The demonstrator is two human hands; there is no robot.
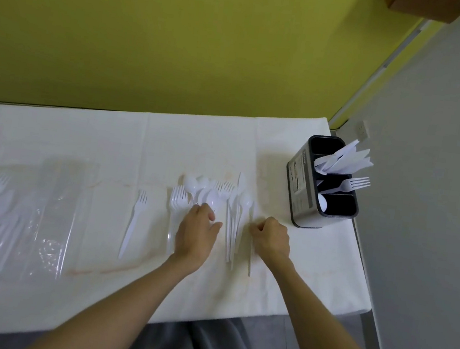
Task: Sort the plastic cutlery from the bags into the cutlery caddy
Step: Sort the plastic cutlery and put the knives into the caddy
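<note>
On the white table [128,144] the loose cutlery pile [214,198] lies between the two hands, long axes running near-to-far with heads pointing toward the yellow wall; a lone fork [133,223] lies left of it, tines away and leaning slightly right. The left hand [196,232] rests on the pile with fingers curled down — whether they pinch a piece I cannot tell — while the right hand [270,238] is loosely fisted just beside a thin handle. The caddy [301,189] stands at the right edge — knives and a fork jutting up-right — and the clear bags [52,216] lie far left.

On my worktop [282,282] the clear plastic bags [15,214] lie far left, the loose white plastic cutlery pile [211,198] centre, the dark four-compartment cutlery caddy [323,183] far right.
</note>
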